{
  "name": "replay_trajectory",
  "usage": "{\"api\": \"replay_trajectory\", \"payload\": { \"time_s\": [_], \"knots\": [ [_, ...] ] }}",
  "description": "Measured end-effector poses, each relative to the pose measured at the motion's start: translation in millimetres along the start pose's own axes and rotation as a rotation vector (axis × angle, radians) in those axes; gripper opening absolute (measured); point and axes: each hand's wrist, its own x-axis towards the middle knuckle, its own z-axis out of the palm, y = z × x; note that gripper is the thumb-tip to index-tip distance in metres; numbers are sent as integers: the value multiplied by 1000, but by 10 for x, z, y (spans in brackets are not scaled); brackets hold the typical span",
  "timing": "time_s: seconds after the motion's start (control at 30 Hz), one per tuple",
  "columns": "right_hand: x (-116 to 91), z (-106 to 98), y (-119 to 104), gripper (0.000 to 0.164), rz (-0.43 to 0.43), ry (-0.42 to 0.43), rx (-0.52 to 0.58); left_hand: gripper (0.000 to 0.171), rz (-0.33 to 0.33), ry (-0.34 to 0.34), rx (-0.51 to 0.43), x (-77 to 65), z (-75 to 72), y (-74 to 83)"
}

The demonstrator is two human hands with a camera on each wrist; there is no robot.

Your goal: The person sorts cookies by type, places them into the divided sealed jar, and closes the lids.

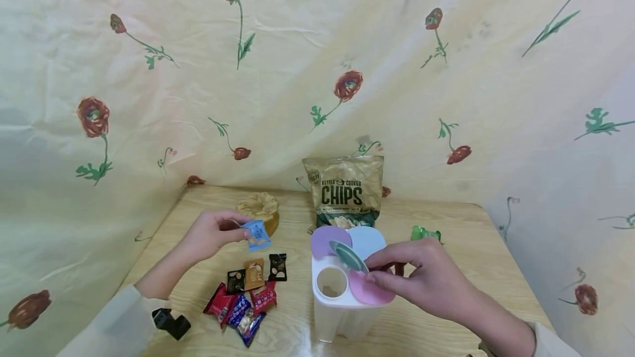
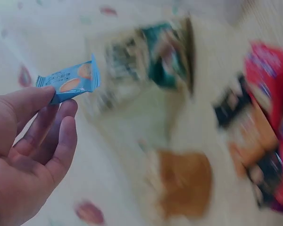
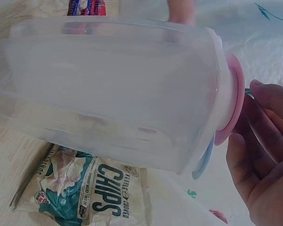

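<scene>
Between thumb and fingertips, my left hand [image 1: 218, 234] pinches a small blue snack packet [image 1: 257, 235], held above the table left of a tall translucent container [image 1: 342, 318]. In the left wrist view the same packet [image 2: 73, 79] shows round biscuits printed on it. My right hand [image 1: 421, 274] pinches a green lid [image 1: 349, 256], tilted up over the container's top. One round opening [image 1: 332, 282] is uncovered at the front left. Purple [image 1: 328, 240], light blue [image 1: 367, 240] and pink [image 1: 369, 288] lids cover the other sections.
Several wrapped snacks in red [image 1: 218, 301], blue [image 1: 246, 315], black [image 1: 278, 266] and orange [image 1: 254, 273] lie left of the container. Behind it stands a chips bag [image 1: 344, 189]. A brown bread-like object [image 1: 260, 208] is at the back left, a green packet [image 1: 425, 233] at right.
</scene>
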Motion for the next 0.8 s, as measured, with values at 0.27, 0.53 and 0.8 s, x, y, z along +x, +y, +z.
{"api": "replay_trajectory", "payload": {
  "time_s": [0.27,0.53,0.8],
  "knots": [
    [1,4,5,28,-8,3,4,18,175,-43,-122,-77,250,620],
    [21,1,2,26,-57,17,13,13,317,-83,-291,-132,512,895],
    [19,-5,-10,27,-10,0,13,8,305,-109,-368,-148,710,1082]
  ]
}}
